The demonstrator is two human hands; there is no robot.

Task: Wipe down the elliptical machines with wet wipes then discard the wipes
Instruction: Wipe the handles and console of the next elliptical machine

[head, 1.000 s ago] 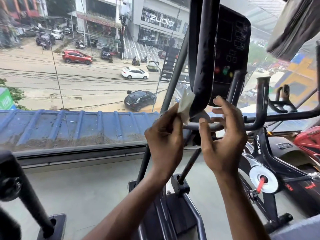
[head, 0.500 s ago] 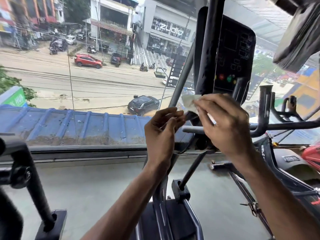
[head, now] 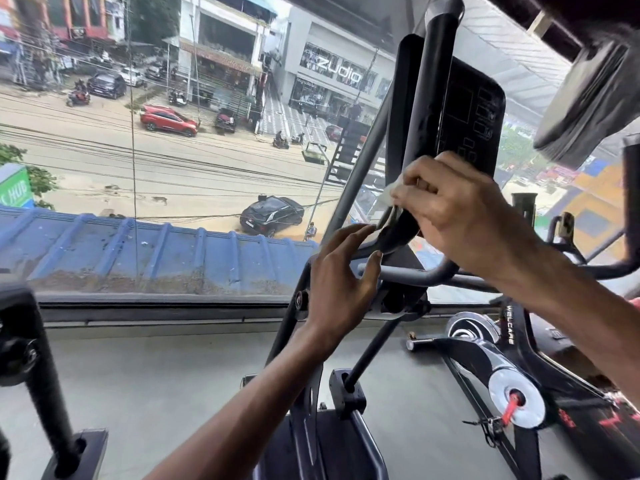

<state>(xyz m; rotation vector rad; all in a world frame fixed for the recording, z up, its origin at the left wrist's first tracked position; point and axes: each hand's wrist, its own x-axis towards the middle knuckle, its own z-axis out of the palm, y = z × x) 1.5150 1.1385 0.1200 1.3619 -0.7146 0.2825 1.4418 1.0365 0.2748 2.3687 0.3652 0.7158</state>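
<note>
Right hand [head: 453,209] apparently pinches a wet wipe [head: 393,192] against the elliptical's handle [head: 398,233]; left hand [head: 341,282] open, empty.

A single head-worn wide-angle camera looks forward and slightly down, very near the black upright elliptical console [head: 464,109]. It faces a large glass window [head: 173,168] over a street, perhaps from an upper floor.

Console [head: 464,112]: glossy black plastic. Handlebar tube [head: 412,271]: smooth grey metal. Wipe [head: 393,192]: thin white cloth-like sheet. Flywheel disc [head: 516,396]: shiny chrome. Floor [head: 156,375]: matt grey.
</note>
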